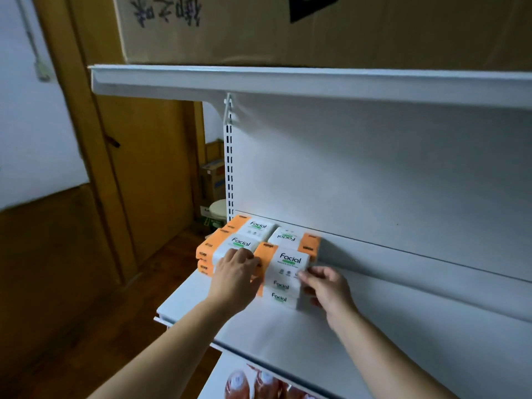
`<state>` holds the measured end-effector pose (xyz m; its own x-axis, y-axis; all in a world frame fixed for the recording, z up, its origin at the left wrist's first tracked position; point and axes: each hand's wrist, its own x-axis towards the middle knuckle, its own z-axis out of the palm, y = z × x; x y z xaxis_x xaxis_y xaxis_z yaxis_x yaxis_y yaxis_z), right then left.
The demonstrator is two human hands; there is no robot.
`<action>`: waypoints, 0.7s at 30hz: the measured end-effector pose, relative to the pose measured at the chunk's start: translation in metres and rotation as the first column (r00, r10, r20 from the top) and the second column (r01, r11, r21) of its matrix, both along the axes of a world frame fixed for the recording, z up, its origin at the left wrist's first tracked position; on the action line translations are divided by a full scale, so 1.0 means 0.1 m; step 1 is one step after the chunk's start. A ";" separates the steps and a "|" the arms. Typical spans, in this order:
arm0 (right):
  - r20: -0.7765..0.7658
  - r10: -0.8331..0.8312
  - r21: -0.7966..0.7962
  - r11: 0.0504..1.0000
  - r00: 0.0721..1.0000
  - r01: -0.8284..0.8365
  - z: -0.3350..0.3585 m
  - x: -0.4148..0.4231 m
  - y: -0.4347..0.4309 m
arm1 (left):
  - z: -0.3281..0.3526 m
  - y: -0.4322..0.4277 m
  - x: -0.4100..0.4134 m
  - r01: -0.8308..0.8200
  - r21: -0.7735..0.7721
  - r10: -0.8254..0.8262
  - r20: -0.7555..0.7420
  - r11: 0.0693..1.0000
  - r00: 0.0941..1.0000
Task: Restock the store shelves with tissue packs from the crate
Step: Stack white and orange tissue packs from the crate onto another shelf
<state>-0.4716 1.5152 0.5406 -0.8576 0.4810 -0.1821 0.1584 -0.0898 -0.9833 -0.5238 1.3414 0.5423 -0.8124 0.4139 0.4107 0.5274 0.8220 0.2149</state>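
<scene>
Orange-and-white front tissue stack [283, 276] gripped between left hand [234, 273] and right hand [325, 286], apparently three high; uneven push could topple it off shelf [288, 335].

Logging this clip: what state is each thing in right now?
Front tissue stack: three high, held from both sides.
Left hand: pressed on stack's left side.
Right hand: fingers on stack's right side.
Shelf: mostly bare.
Cardboard box: on top shelf.
</scene>
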 end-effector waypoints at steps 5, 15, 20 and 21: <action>0.020 0.061 0.025 0.998 0.998 -0.062 0.00 -0.02 0.05 | -0.01 0.01 -0.02 0.013 0.027 -0.012 -0.038 1.000 0.999; -0.141 0.116 0.082 0.991 0.983 -0.105 0.36 0.39 0.02 | 0.06 0.03 0.41 -0.028 0.335 0.088 -0.165 0.942 0.982; -0.157 0.440 0.118 0.897 0.884 -0.425 0.45 0.64 -0.56 | 0.02 -0.19 1.07 -0.302 0.597 0.352 0.034 0.743 0.935; -0.147 0.503 0.123 0.864 0.852 -0.489 0.39 0.70 -0.72 | -0.04 -0.31 1.24 -0.367 0.622 0.411 0.079 0.691 0.908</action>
